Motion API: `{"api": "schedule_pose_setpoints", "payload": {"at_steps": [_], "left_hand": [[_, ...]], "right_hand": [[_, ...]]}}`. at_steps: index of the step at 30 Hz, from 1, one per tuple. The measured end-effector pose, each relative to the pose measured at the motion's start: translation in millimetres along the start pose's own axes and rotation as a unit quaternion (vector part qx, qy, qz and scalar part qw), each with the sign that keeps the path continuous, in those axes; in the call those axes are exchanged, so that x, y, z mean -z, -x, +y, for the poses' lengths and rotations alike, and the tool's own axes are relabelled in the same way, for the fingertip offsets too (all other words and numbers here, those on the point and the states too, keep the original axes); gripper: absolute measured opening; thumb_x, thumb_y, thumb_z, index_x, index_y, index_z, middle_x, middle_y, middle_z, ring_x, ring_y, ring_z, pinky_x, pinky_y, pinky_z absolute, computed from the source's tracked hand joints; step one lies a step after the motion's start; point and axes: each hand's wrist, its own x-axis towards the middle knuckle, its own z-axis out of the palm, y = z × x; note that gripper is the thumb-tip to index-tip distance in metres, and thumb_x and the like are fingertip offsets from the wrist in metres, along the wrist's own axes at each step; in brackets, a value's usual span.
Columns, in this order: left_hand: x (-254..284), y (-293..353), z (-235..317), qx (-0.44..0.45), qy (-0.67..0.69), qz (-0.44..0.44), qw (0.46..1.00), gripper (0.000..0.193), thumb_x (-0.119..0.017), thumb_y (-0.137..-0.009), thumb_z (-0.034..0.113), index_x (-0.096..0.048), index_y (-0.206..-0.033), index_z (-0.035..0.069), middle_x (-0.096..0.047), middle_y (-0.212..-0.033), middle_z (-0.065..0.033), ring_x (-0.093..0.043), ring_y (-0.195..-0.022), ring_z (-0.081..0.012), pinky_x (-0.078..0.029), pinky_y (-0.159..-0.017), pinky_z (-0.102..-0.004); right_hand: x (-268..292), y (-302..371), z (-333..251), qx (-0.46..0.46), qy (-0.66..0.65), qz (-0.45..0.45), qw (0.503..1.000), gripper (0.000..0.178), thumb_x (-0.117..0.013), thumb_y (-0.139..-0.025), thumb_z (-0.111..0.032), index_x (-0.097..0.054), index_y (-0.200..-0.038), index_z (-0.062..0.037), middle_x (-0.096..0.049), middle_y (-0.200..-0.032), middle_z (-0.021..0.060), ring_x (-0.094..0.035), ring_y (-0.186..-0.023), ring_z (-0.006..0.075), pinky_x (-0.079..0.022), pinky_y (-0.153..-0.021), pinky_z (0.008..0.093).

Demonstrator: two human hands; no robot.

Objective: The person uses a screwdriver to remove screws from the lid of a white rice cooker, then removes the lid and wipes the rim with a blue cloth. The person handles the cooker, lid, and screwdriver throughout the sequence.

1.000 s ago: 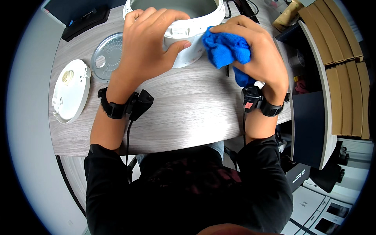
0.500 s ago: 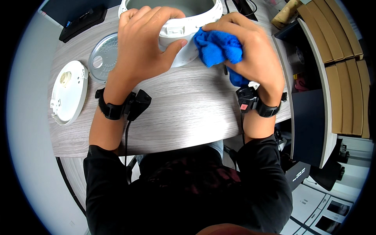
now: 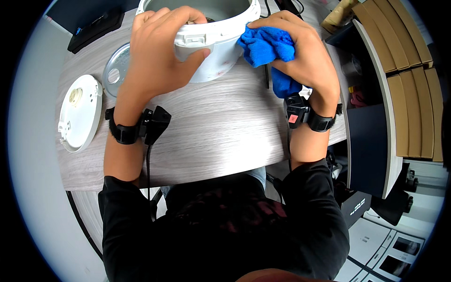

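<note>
At the top middle stands a white rice cooker body (image 3: 218, 56), lidless, its grey inside partly in sight. My left hand (image 3: 159, 51) clasps its near left rim, fingers bent over the edge and thumb along the outer wall. In my right hand (image 3: 307, 51) is a bunched blue cloth (image 3: 265, 45), set against the right side of the rim; one end hangs below the palm. Left of the cooker lies a round silver inner lid (image 3: 112, 77), partly behind my left hand and arm. Farther left rests a white oval lid (image 3: 81, 115), its underside with a cream fitting facing up.
Both wrists carry black strapped devices with cables. A black box (image 3: 96, 32) sits at the far left of the wood-grain table (image 3: 216, 127). Dark cords run beyond the cooker. To the right, a dark shelf unit (image 3: 369, 145) stands beside cardboard boxes (image 3: 408, 113).
The cooker has shifted left and turned or tilted a little, my left hand moving with it. My right hand and the cloth have moved slightly up along the rim.
</note>
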Motion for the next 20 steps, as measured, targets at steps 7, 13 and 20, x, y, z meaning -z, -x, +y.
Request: {"api": "schedule_pose_setpoints", "payload": {"at_steps": [7,13,20], "left_hand": [[-4.2,-1.5,-2.9,-0.029,-0.025,0.048,0.998,0.041,-0.090,-0.069,0.037,-0.069,-0.095,0.014,-0.067,-0.082,0.0022,-0.055,-0.074,-0.0159,-0.033,-0.078,-0.0357],[4.0,0.9,-6.4,-0.006,-0.011,-0.012,1.000,0.032,-0.087,-0.072,0.025,-0.064,-0.088,0.011,-0.063,-0.081,-0.0009,-0.056,-0.080,-0.0187,-0.034,-0.086,-0.0350],[14.4,-0.4,-9.9,-0.007,0.008,-0.032,0.999,0.033,-0.088,-0.073,0.033,-0.069,-0.091,0.012,-0.068,-0.083,-0.0013,-0.057,-0.079,-0.0186,-0.035,-0.087,-0.0361]], "right_hand": [[-8.6,-4.4,-12.9,0.047,-0.046,-0.015,0.998,0.051,-0.081,-0.061,0.000,-0.074,-0.109,-0.0150,-0.068,-0.104,0.0119,-0.066,-0.097,0.0342,-0.054,-0.083,0.0400],[2.0,2.8,1.6,0.015,-0.011,-0.010,1.000,0.050,-0.081,-0.063,0.000,-0.074,-0.110,-0.0151,-0.067,-0.105,0.0108,-0.066,-0.098,0.0335,-0.054,-0.085,0.0390],[18.3,10.3,10.2,-0.040,-0.010,-0.031,0.999,0.070,-0.074,-0.059,0.005,-0.065,-0.126,-0.0139,-0.066,-0.119,0.0123,-0.064,-0.110,0.0345,-0.051,-0.097,0.0420]]}}
